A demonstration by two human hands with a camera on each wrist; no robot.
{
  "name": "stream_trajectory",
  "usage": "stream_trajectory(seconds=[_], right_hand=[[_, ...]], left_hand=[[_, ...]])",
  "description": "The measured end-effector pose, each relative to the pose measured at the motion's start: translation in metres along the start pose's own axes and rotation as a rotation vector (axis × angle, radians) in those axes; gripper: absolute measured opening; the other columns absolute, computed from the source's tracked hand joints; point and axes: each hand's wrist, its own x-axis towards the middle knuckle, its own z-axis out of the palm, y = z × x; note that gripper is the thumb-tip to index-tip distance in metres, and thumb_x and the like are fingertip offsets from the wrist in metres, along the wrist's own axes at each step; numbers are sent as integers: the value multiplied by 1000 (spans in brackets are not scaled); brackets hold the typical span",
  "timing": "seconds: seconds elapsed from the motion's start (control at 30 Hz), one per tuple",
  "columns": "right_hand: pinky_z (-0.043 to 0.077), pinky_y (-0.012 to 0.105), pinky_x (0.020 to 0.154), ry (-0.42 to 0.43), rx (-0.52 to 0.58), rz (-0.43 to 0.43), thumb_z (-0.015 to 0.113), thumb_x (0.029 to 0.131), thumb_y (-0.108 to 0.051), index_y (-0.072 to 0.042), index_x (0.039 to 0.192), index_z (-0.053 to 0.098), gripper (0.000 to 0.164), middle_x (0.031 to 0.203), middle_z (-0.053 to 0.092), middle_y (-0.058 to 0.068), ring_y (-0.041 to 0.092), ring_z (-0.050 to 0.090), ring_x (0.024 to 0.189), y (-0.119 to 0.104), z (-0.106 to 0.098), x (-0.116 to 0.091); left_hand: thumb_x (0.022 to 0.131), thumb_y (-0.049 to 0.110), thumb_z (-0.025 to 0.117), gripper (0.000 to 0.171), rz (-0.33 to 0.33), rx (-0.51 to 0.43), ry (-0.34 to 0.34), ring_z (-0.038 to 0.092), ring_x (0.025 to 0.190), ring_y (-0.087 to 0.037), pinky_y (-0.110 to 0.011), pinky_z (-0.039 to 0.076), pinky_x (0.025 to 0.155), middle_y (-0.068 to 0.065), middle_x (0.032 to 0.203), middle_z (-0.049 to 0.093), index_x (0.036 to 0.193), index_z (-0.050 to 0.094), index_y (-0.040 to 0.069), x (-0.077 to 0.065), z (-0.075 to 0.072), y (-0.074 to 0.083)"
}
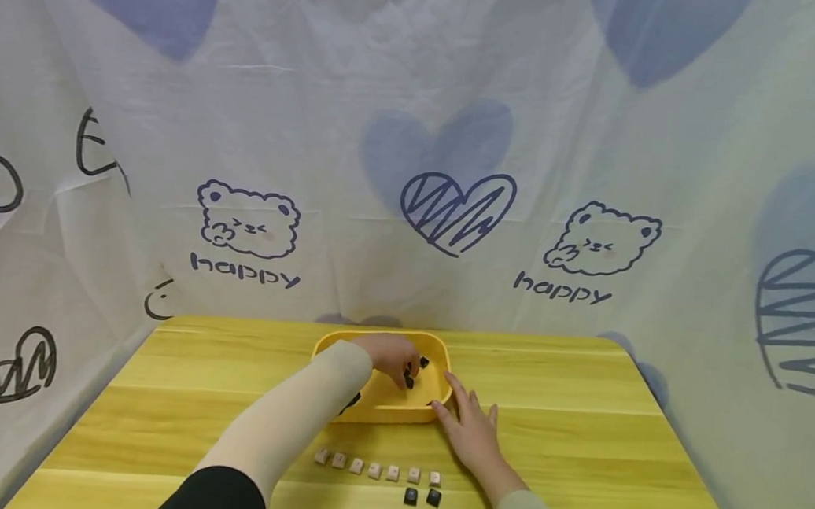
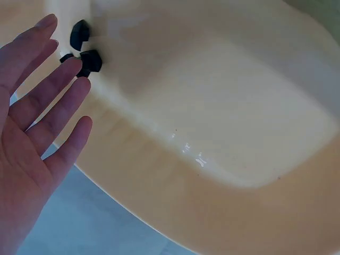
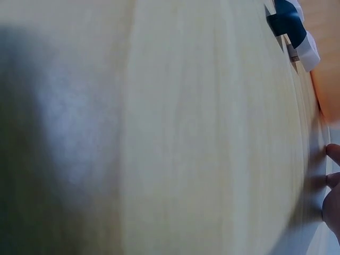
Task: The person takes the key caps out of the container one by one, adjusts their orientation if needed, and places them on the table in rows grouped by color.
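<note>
My left hand (image 1: 393,354) reaches down inside a yellow tray (image 1: 389,416), fingers pointing at the tray floor. Seen from the left wrist, its fingers are spread and nearly straight, with fingertips right at a small cluster of black keycaps (image 2: 91,61). One black keycap (image 1: 424,362) lies a little beyond that hand. My right hand (image 1: 475,431) rests at the tray's right side, extended fingers touching the rim near the front corner. Only its fingertips (image 3: 333,153) show at the right wrist view's edge.
In front of the tray, several white keycaps (image 1: 374,470) form a row on the wooden table (image 1: 579,440). Two black keycaps (image 1: 411,496) sit below the row's right end. A printed cloth (image 1: 350,266) hangs behind the table.
</note>
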Motion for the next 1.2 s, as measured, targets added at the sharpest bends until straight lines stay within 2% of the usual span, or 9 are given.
stream_trajectory(seconds=[0.2,0.37,0.5,0.97,1.2], right_hand=[[-6,65,108,0,-12,-7,47,97,-57,-29,154,30,66,149,42,11,44,28,138,2,-1,0],[-6,66,108,1,-21,-10,47,97,-57,-29,153,30,65,148,42,12,44,29,138,1,1,1],[-6,65,109,1,-27,-4,45,96,-59,-30,153,30,66,148,42,12,43,29,139,1,0,0],[-2,68,107,5,-11,-29,46,97,-56,-27,152,33,64,147,44,16,46,30,137,-1,3,-2],[-4,67,108,9,-8,-23,46,97,-57,-29,153,31,65,148,42,15,46,29,138,0,0,-3]], left_hand=[[80,29,82,28,44,62,-14,55,77,-6,-24,47,74,8,91,64,103,74,16,14,3,-1],[80,30,82,31,39,91,-26,54,79,-6,-23,46,76,8,94,64,106,73,16,15,3,-1],[81,29,81,27,35,92,-38,56,80,-7,-23,47,76,8,94,64,104,74,16,17,3,1],[83,23,79,12,-48,133,-69,58,81,-7,-24,49,76,11,90,64,93,73,20,8,3,14],[84,23,79,11,-16,116,-37,59,79,-7,-23,49,74,10,89,66,93,74,19,10,4,11]])
